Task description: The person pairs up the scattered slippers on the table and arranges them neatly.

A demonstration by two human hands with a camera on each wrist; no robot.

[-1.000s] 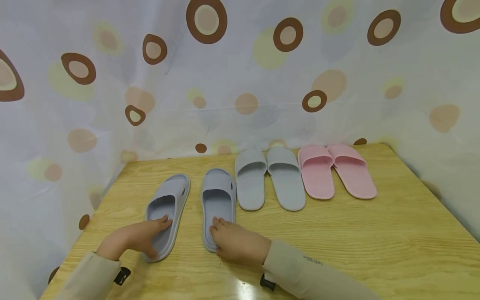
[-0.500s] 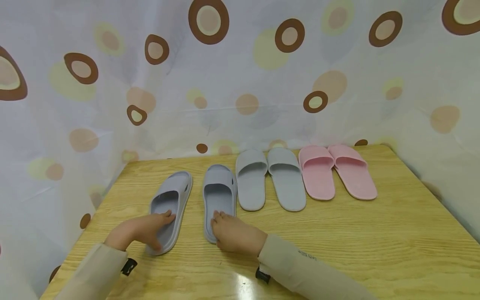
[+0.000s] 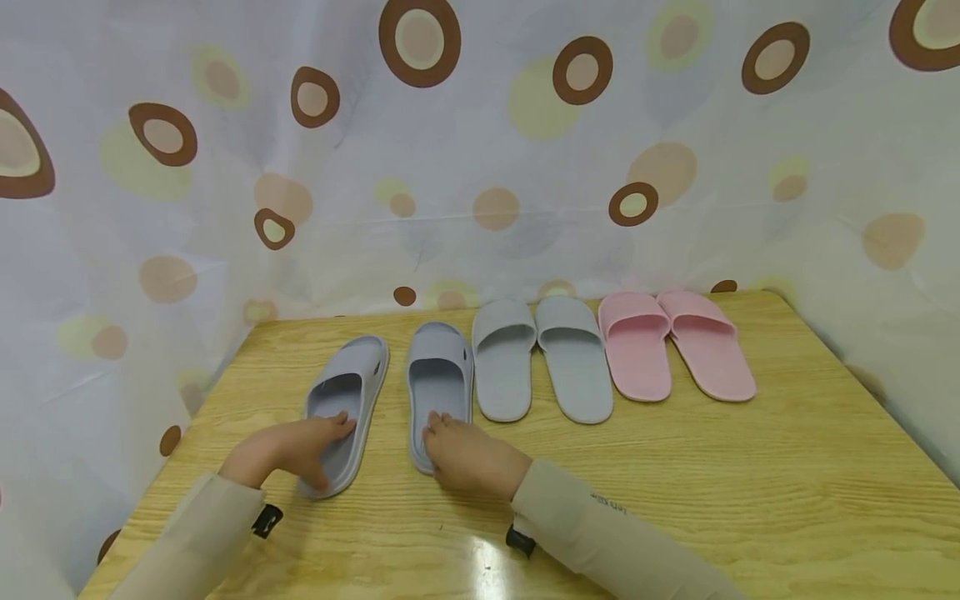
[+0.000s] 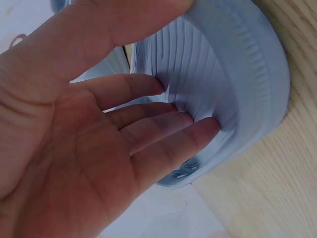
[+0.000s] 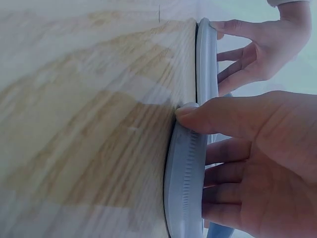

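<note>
A pair of blue-grey slide slippers lies on the wooden table, toes toward the back. My left hand (image 3: pixel 307 446) holds the left slipper (image 3: pixel 358 360) at its heel. In the left wrist view its fingertips press the ribbed footbed (image 4: pixel 173 54), with the thumb at the heel rim. My right hand (image 3: pixel 468 454) holds the other slipper (image 3: pixel 437 343). Its thumb lies against the heel edge (image 5: pixel 185 183) in the right wrist view, while the fingers rest on the footbed side. The left slipper is angled; a gap separates the two.
A pair of pale grey slippers (image 3: pixel 502 383) stands right beside the blue-grey pair. Further right is a pink pair (image 3: pixel 636 362). Behind them hangs a white spotted curtain (image 3: pixel 480 167) along the back edge of the wooden table (image 3: pixel 750 483).
Both hands have slid the blue-grey slippers away from me across the table toward the back. The left slipper also shifted slightly right. The pale grey and pink pairs stay in place.
</note>
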